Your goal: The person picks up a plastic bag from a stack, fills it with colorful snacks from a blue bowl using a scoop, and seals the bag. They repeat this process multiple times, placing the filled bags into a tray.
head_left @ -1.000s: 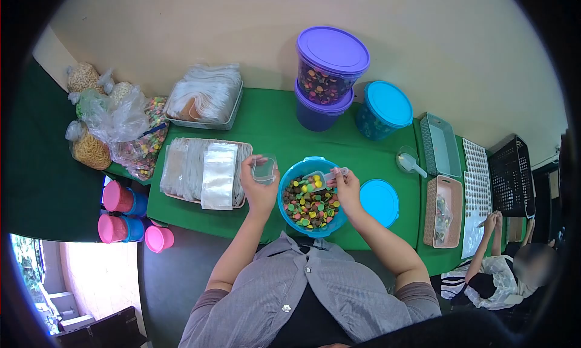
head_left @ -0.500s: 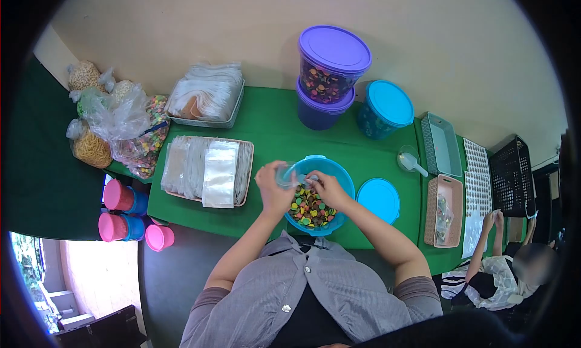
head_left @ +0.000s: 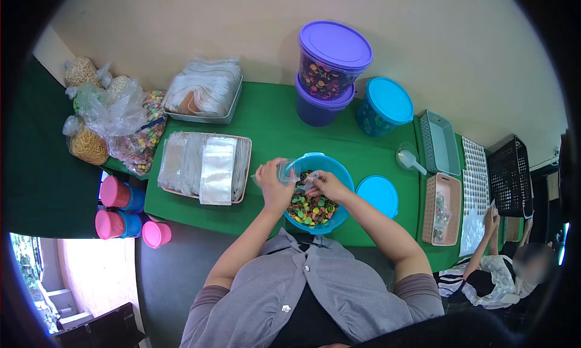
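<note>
My left hand [head_left: 274, 183] grips a clear plastic cup [head_left: 287, 172], tipped sideways with its mouth toward the right. My right hand [head_left: 328, 188] pinches a small clear plastic bag [head_left: 311, 180] against the cup's mouth. Both hands are above a blue tub [head_left: 347, 182] holding colorful button-shaped pieces [head_left: 310, 212] in green, yellow, brown and orange. How full the bag is cannot be made out behind my fingers. The tub's blue lid [head_left: 377, 197] lies flat on the green cloth to its right.
Left of the tub, a basket [head_left: 247, 166] holds flat clear bags. Purple-lidded tubs [head_left: 336, 44] and a blue-lidded tub [head_left: 388, 101] stand behind. A scoop [head_left: 411, 161] and baskets [head_left: 460, 212] lie right, near another person [head_left: 493, 281]. Filled bags [head_left: 91, 143] sit far left.
My left hand has tipped the cup further toward the right hand. The bag in my right hand now meets the cup's mouth. The view has shifted slightly.
</note>
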Available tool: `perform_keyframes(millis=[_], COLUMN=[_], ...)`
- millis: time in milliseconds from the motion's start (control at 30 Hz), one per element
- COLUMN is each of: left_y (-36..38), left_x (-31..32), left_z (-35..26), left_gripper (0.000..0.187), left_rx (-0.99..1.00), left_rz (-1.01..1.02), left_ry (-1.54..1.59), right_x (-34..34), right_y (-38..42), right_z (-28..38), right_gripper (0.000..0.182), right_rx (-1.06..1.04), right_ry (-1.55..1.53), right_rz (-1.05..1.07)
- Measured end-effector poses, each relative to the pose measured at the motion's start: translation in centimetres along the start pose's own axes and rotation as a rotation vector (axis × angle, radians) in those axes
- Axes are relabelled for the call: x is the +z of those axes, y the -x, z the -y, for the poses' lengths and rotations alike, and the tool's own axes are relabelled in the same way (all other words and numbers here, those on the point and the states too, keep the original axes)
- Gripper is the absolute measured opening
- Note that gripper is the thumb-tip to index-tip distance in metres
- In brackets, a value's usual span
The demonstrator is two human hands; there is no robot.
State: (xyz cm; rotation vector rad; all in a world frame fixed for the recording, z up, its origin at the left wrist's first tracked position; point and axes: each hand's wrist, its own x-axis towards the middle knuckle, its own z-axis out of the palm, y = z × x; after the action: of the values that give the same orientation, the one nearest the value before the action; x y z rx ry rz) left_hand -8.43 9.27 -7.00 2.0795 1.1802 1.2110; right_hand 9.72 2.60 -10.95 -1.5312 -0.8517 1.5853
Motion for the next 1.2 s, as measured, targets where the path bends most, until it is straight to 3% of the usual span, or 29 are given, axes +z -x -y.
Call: perform_keyframes(millis=[300, 533, 700, 867, 967, 1033, 1100, 1133, 1200], left_y=[0.0, 0.0, -0.9, -3.4, -3.9, -3.7, -3.5, -3.2, -2.2], left_x=[0.2, 0.0, -2.0, -5.8, -7.6, -7.4, -6.5, -5.7, -3.1], left_z=[0.4, 0.2, -1.1, -5.2, -7.5, -8.2, -9.1, -8.9, -7.6], left_gripper=[0.039, 0.041, 0.041, 0.043, 0.045, 0.047, 0.049, 0.049, 0.053], left_rx=[0.017, 0.006, -0.044, -0.159, -0.122, -0.115, -0.195, -0.193, -0.171], left_rz=[-0.014, -0.021, -0.075, -0.212, -0.179, -0.130, 0.135, 0.138, 0.358], left_ry=[-0.028, -0.011, 0.086, 0.470, 0.556, 0.612, 0.744, 0.746, 0.659], right_x=[-0.4, -1.4, -0.6, -1.3, -1.6, -1.9, -2.3, -2.3, -2.4], right_y=[-1.3, -1.0, 2.4, 6.7, 9.6, 11.4, 13.0, 13.8, 15.1], right_z=[-1.8, -1.8, 1.1, 3.1, 5.0, 6.3, 7.7, 8.5, 10.0], right_gripper=[0.026, 0.028, 0.028, 0.027, 0.026, 0.025, 0.027, 0.027, 0.028], right_rx=[0.404, 0.354, 0.148, -0.015, -0.134, -0.191, -0.371, -0.373, -0.525], right_ry=[-0.399, -0.515, -0.562, -0.612, -0.659, -0.681, -0.651, -0.653, -0.647], right_rz=[-0.103, -0.117, -0.192, -0.268, -0.360, -0.428, -0.565, -0.568, -0.667])
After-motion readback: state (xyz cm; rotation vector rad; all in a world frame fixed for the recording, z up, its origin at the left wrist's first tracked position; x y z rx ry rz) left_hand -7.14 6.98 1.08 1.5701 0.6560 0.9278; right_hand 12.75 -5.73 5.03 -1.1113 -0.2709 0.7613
